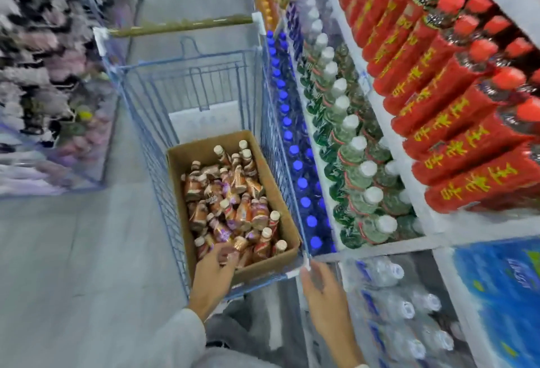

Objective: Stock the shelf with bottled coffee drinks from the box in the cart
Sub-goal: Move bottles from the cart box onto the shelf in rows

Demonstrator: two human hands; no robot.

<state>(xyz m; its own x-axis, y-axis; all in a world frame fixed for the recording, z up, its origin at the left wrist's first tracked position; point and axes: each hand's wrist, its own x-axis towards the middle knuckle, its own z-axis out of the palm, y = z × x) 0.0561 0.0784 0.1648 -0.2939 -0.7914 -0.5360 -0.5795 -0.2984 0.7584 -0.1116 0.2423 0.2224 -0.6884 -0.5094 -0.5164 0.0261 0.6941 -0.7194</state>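
One brown cardboard box [274, 180] in blue wire cart [146, 116], dozens of glossy coffee bottles [233, 201] jumbled inside, left hand [214, 265] on them, grip unclear, right hand [321, 288] grip open, beside white shelf [444, 230]

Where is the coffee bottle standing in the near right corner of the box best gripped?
Take the corner bottle by its neck just under the cream cap, coming down from above. It stands roughly cap-up, hemmed in by the box wall and neighbouring bottles, so only its top is free.

Bottles [233, 192] in box [271, 169]; box in cart [146, 110], near end; shelf [394, 139] right of cart.
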